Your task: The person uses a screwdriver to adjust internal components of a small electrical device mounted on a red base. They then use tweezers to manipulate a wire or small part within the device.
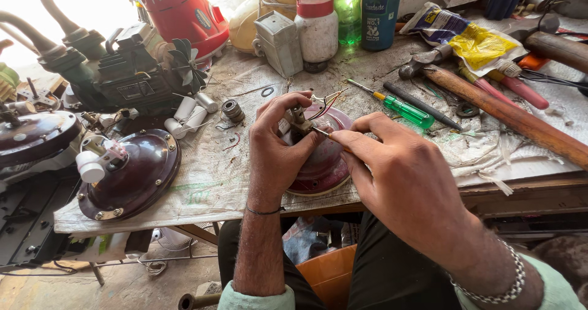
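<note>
Basically head view only: both forearms come up from the bottom edge and meet over a dark red round motor housing (321,163) lying at the table's near edge. Left hand (278,141) upright, wrist bent, thin band on the wrist; fingers curled tight round a small metal fitting (298,119) on top of the housing, pinched between thumb and fingers. Right hand (398,175) comes in from the right, palm down, chain bracelet on the wrist; thumb and forefinger closed on a thin wire or pin (320,130) whose tip touches the fitting, the other fingers folded under. Thin wires (327,100) stick up just behind the left fingers. Just beyond the right hand lies a green-handled screwdriver (401,108), beyond that a wooden-handled hammer (490,102). Left of the left hand, well apart, sits a second dark round cover (131,175) with a white part on it; a bearing (232,109) lies near, beyond the left hand. Cloth-covered table (214,187) underneath.
</note>
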Demonstrator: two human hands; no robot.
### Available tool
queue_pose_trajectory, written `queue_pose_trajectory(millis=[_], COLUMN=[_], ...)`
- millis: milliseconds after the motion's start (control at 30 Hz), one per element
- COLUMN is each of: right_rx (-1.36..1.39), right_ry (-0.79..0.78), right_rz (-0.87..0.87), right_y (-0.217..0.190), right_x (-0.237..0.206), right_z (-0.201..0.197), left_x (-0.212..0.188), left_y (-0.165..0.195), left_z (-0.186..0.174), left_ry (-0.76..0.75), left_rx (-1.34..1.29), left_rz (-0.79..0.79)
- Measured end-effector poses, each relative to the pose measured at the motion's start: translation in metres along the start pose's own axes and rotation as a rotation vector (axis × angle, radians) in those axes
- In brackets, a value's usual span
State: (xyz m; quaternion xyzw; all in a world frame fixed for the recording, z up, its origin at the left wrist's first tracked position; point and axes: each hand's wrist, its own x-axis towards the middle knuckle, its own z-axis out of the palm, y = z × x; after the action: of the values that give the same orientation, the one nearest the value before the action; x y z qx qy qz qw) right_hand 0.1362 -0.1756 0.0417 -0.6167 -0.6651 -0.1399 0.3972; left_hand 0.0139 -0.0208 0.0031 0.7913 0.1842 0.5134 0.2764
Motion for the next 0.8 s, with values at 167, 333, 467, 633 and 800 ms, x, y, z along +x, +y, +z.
queue_pose_trajectory(millis=[167,333,467,633,800], right_rx=[0.057,0.000,-0.069,-0.022,-0.081], right_ry=[0.012,-0.010,0.068,0.065,0.046], right_rz=[-0.001,0.061,-0.013,0.037,0.054], right_y=[0.004,0.007,0.006,0.003,-0.002], right_x=[0.001,0.003,0.000,-0.001,-0.005], right_z=[0.004,0.008,0.010,0.013,0.015], left_x=[-0.002,0.001,-0.001,-0.004,-0.004], left_y=[-0.001,-0.002,-0.001,0.000,-0.001], left_z=[-0.001,-0.001,0.001,0.001,0.001], left_ry=[-0.001,0.020,0.037,0.039,0.034], left_rx=[-0.041,0.009,-0.002,0.013,-0.004], left_rz=[-0.036,-0.028,-0.061,-0.037,-0.039])
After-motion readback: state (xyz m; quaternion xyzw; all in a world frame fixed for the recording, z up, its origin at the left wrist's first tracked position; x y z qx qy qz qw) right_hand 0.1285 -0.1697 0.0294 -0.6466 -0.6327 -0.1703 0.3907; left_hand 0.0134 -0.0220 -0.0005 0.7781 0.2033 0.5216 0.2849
